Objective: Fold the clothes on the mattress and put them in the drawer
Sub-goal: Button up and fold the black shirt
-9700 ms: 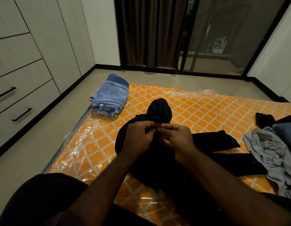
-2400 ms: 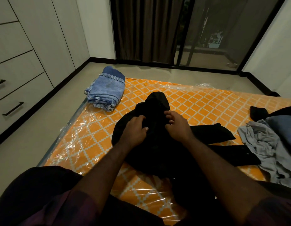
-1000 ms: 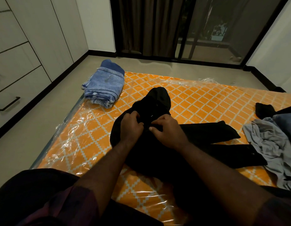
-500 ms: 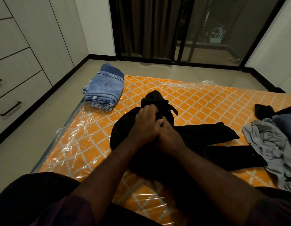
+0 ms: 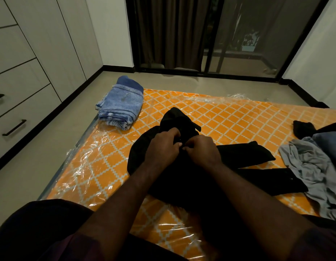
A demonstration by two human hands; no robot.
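Nearest the camera, the person's dark-trousered leg (image 5: 41,228) fills the lower left corner, and both bare forearms reach forward from the bottom edge. The left hand (image 5: 163,146) and the right hand (image 5: 201,149) meet knuckle to knuckle over the middle of a black garment (image 5: 244,153). Both have their fingers curled inward, pinching a small bit of the black cloth between the fingertips; what exactly they pinch is too dark to tell.

The black garment lies crumpled on the mattress (image 5: 229,119), which is orange with a pale diamond lattice and wrapped in clear, wrinkled plastic. Two long parts of the garment stretch away to the right, and a bunched part rises just beyond the hands.

Further right, touching the end of the lower long part, a grey garment (image 5: 314,172) lies rumpled, with a blue-grey piece of clothing (image 5: 330,146) and another black piece (image 5: 302,129) beside it at the frame's edge.

At the mattress's far left corner, folded jeans (image 5: 122,104) sit in a neat stack, well apart from the hands.

On the left, across a strip of pale floor (image 5: 50,147), stand closed drawers (image 5: 18,102) with dark bar handles. At the far wall hang a brown curtain (image 5: 172,31) and a glass sliding door (image 5: 248,34).
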